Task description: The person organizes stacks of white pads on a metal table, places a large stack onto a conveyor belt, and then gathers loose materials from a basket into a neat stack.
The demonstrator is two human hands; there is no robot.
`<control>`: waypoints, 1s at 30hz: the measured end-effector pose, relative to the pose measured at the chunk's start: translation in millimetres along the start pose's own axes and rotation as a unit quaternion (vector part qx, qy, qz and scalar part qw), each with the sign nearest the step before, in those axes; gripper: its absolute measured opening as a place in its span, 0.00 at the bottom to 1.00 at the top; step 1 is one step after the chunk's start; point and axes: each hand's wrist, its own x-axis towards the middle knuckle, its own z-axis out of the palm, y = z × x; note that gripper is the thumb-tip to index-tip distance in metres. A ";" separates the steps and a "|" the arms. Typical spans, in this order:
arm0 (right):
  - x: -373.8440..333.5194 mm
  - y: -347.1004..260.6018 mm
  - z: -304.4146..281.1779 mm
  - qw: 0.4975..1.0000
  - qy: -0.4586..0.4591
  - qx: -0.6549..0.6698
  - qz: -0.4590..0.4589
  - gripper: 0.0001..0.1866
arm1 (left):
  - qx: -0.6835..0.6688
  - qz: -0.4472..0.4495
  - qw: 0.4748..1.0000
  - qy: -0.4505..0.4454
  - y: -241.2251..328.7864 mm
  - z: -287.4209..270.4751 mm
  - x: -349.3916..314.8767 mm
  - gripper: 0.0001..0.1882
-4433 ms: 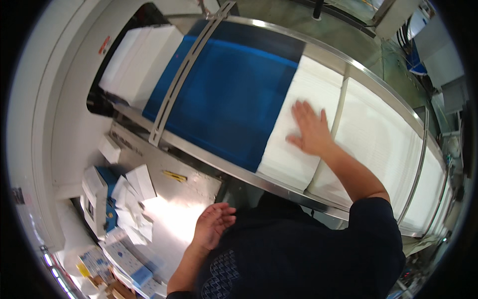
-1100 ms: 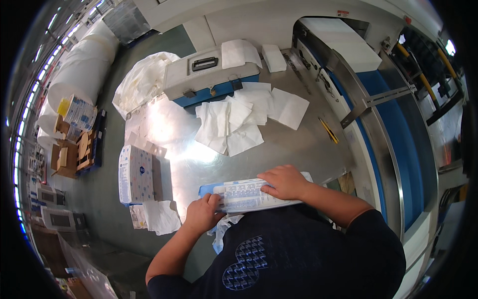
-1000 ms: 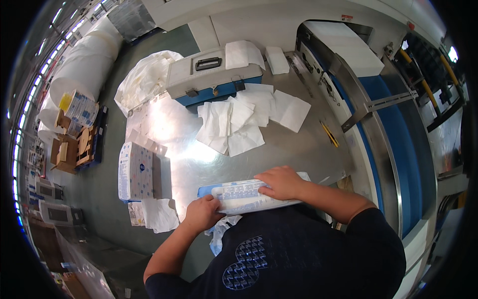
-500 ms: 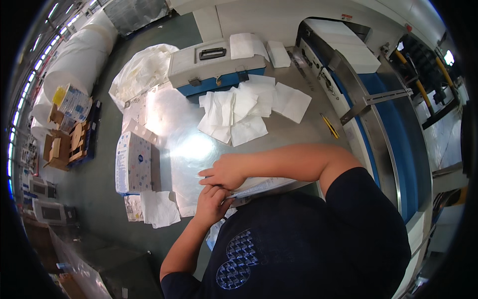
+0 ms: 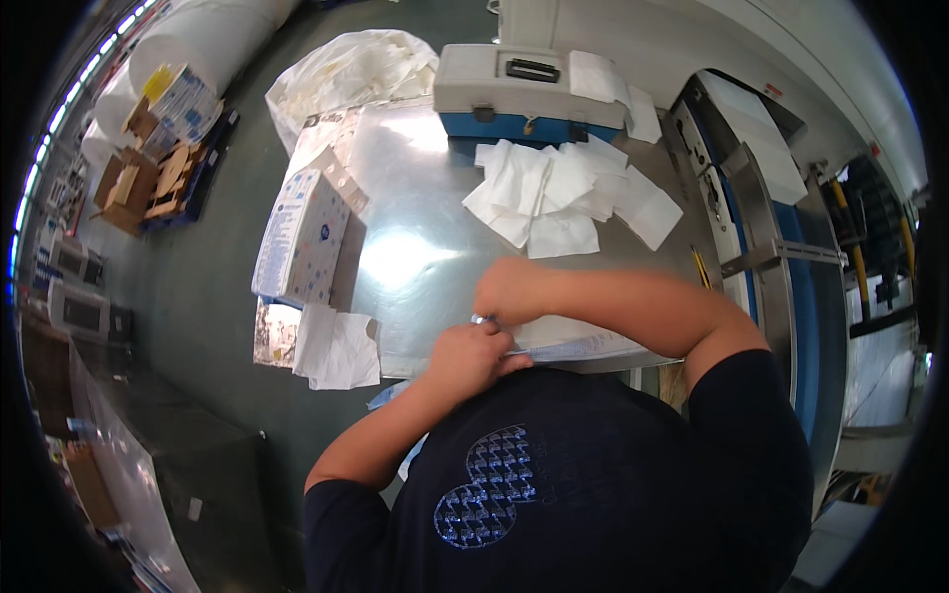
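A flattened packaging bag, pale with blue print, lies along the front edge of the metal table, partly under my right forearm. My left hand is closed on its left part, thumb stretched towards the right. Just beyond it my right hand is curled, and a small crumpled bit of blue-and-white film shows below its fingers. The two hands almost touch. More light-blue film hangs beside my left forearm, below the table edge. My torso and hands hide much of the bag.
White sheets lie piled before a grey-and-blue toolbox. A printed carton stands on the table's left side, with white sheets near it. Yellow-black pens lie right. Beyond runs a blue conveyor.
The view has shifted, so the table things appear further right and higher. My right hand's fingers, stretched out before, are now curled in by the film. My left hand stays on the bag.
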 end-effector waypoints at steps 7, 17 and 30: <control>22.6 24.7 -0.6 0.952 0.058 0.177 0.245 0.06 | 0.010 0.032 0.993 0.110 1.2 -0.8 -12.5 0.17; 7.4 102.8 -32.4 0.905 0.145 -0.017 0.399 0.08 | -0.014 -0.039 0.992 0.119 27.4 9.2 -58.4 0.19; -153.8 -12.2 37.9 0.823 0.278 -0.097 0.486 0.21 | 0.093 -0.080 0.974 0.190 38.7 42.5 27.4 0.20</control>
